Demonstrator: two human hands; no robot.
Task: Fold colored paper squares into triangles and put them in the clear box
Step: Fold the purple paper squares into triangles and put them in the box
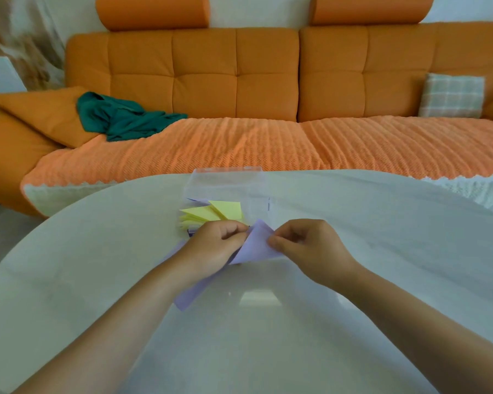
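A lilac paper (255, 244) is held low over a white tabletop (382, 251) between two hands. The left hand (214, 247) pinches its left corner with curled fingers and thumb, and the right hand (305, 243) pinches its right edge. The sheet looks partly folded, so the step in hand seems to be the fold into a triangle. Next, the edges need lining up and the crease pressing flat. Just behind the hands stands the clear box (225, 180), holding yellow triangles (211, 213). More lilac sheets (187, 297) lie under the left forearm, mostly hidden, their number impossible to tell. The box's walls are hard to trace. An orange sofa (239, 89) with a green cloth (120, 120) fills the background
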